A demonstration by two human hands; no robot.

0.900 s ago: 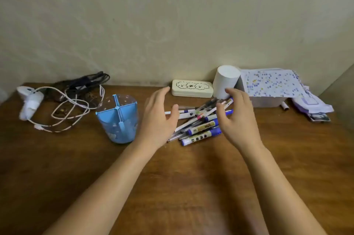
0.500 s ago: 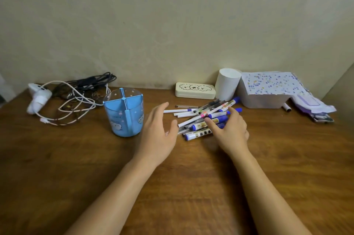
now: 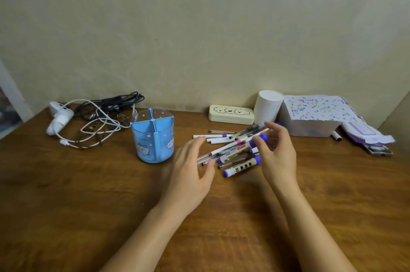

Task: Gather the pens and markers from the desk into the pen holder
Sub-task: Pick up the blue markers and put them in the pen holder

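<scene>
Both hands have drawn closer around the pile since half a second ago: the right hand (image 3: 277, 156), which lay flat on the markers, has risen and turned its palm inward, and the left hand (image 3: 190, 174) has slid up to the pile's near end.

From the head camera, the pens and markers (image 3: 235, 149) lie in a loose heap on the wooden desk (image 3: 88, 205), between the two hands. The left hand's fingers are spread wide, thumb beside the tips of the clear pens, holding nothing. The right hand's fingers (image 3: 274, 127) are curled and parted above the far end of the heap; whether they grip a pen cannot be told, as the fingertips are blurred. A marker with a blue cap (image 3: 241, 166) lies just below the gap between the thumbs.

Left of the left hand's fingers stands the blue pen holder (image 3: 153, 136), upright, its four compartments bare. Beyond the right hand's fingers stand a white cylinder (image 3: 267, 108) and a cream case (image 3: 230, 114). Far left of the holder lies a tangle of cables (image 3: 99, 121).
</scene>
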